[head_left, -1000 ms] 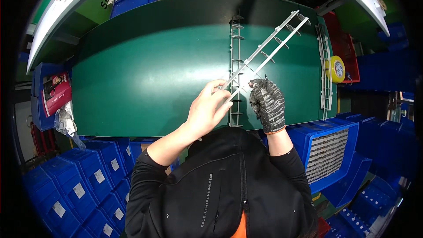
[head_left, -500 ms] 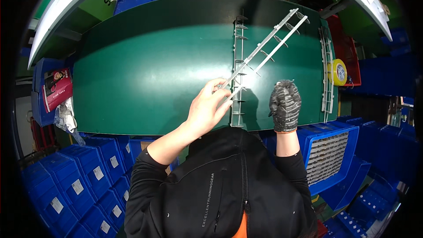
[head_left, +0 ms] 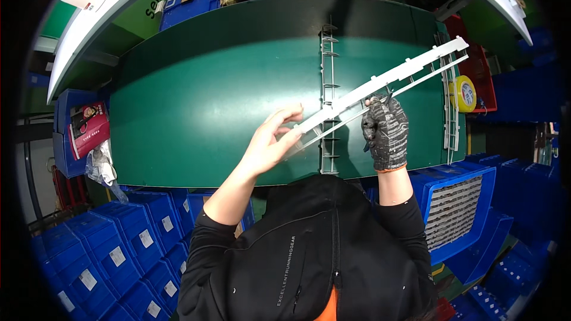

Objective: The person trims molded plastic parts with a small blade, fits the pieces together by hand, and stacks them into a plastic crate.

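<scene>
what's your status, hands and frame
Left hand holding pale ladder-like frame at near end. Gloved right hand at its middle. Second frame lies beneath, on table.

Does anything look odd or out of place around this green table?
Nothing looks plainly spilled or damaged. Oddest is the mismatch: the right hand wears a dark patterned glove, while the left hand is bare. Beyond the table's left end, a crumpled plastic bag trails down beside a red packet, looking untidy.

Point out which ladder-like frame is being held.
The slanting frame, gripped at its near end by the bare left hand; the other frames lie on the green table.
</scene>
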The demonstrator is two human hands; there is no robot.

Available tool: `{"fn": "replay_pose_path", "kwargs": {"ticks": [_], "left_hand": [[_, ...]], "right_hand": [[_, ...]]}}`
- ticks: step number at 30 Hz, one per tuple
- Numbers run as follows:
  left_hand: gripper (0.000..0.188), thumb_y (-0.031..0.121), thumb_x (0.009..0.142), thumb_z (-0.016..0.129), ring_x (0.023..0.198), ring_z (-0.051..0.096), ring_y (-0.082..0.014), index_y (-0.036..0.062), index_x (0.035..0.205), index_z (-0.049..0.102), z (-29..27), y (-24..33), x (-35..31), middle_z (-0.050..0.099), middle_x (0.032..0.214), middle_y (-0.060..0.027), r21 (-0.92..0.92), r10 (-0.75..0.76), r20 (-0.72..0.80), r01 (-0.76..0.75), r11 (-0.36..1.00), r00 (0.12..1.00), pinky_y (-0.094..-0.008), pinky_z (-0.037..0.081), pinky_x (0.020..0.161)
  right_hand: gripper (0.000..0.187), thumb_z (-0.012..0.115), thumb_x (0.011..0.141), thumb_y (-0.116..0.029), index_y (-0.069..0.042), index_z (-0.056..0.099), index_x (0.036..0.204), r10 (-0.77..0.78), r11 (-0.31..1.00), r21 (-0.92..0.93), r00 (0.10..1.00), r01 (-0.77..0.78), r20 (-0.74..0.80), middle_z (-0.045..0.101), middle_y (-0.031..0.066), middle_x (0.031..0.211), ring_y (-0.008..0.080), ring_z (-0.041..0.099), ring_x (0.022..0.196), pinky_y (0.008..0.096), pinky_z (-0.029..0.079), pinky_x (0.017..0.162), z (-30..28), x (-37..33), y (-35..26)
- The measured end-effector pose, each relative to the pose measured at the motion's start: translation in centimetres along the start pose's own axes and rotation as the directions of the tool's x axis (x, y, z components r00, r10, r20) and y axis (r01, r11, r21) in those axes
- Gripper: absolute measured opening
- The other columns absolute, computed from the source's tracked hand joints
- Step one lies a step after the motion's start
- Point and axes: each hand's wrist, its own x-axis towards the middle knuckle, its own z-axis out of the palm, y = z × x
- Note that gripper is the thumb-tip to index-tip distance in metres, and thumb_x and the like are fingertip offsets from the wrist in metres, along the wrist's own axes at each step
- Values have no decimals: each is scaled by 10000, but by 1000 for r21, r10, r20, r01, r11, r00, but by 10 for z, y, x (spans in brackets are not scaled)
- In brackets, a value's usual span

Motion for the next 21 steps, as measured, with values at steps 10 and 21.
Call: {"fn": "replay_pose_path", "kwargs": {"ticks": [10, 21], "left_hand": [[183, 177, 876, 506, 811, 478, -79, 23, 798, 566, 15, -12, -3, 553, 860, -10, -334, -152, -5, 142, 932, 988, -234, 374, 752], [167, 168, 860, 533, 789, 478, -80, 21, 788, 565, 32, -12, 1, 553, 859, -13, -411, -176, -80, 128, 902, 981, -230, 378, 730]], "right_hand": [[121, 501, 806, -83, -23, 592, 858, -484, 418, -581, 712, 698, 508, 583, 150, 756, 292, 555, 652, 383, 452, 586, 15, -24, 24], [157, 471, 848, -123, -15, 583, 867, -230, 563, -662, 863, 494, 449, 572, 106, 696, 227, 560, 608, 333, 450, 573, 16, -32, 33]]}}
